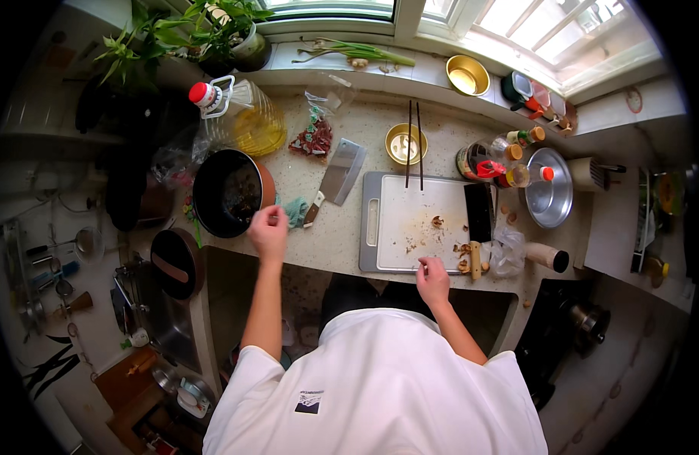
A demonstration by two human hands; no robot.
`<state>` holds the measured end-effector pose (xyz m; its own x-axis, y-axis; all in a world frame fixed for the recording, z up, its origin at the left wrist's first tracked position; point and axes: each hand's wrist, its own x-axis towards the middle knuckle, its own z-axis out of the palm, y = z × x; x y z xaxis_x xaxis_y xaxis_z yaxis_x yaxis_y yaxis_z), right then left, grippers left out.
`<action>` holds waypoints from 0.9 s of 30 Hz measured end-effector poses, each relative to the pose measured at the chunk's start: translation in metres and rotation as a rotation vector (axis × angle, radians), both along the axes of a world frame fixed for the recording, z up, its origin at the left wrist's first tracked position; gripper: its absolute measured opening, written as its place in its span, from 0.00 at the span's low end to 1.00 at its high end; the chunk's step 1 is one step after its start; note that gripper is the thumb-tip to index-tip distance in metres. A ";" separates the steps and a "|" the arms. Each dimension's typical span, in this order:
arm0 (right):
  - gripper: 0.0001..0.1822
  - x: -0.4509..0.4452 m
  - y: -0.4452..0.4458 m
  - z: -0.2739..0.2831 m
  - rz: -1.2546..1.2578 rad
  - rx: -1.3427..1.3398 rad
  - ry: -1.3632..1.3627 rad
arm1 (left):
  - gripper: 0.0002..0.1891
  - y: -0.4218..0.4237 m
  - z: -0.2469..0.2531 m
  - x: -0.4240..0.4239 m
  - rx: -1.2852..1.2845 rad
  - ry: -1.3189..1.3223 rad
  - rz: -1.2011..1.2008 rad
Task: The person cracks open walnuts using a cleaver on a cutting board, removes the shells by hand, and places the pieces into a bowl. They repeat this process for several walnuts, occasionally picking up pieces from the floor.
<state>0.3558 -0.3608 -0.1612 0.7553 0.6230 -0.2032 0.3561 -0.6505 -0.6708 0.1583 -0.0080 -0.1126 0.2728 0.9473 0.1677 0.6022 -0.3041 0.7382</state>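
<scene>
Beside the near right rim of a deep pot [267,185], dark inside and orange-brown outside, is my left hand [268,232], its fingers curled together. Whether they pinch anything is too small to tell. Dark pieces lie in the pot. My right hand [433,280] is at the front edge of a grey-rimmed white cutting board [400,227], fingers bent; its grasp is unclear. Brown shell-like fragments [437,222] and crumbs are scattered on the board. A dark-bladed cleaver [479,213] with a wooden handle lies along the board's right side.
A steel cleaver [344,170] lies between pot and board, near a green cloth [296,211]. Chopsticks [408,153] bridge a gold bowl [398,149] and the board. Behind stand an oil jug [253,119] and a bag of reddish pieces [314,139]. Sauce bottles [474,159] and a metal basin [548,190] are right.
</scene>
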 end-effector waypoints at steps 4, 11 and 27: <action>0.08 -0.009 0.003 -0.007 0.026 -0.013 -0.030 | 0.08 0.055 0.002 -0.050 0.071 0.068 0.119; 0.09 -0.032 -0.011 -0.005 -0.177 -0.006 -0.063 | 0.12 0.079 -0.018 -0.052 0.109 0.195 0.040; 0.23 -0.047 -0.132 -0.019 -0.746 0.124 -0.084 | 0.19 -0.177 -0.018 0.181 -0.019 0.057 -0.983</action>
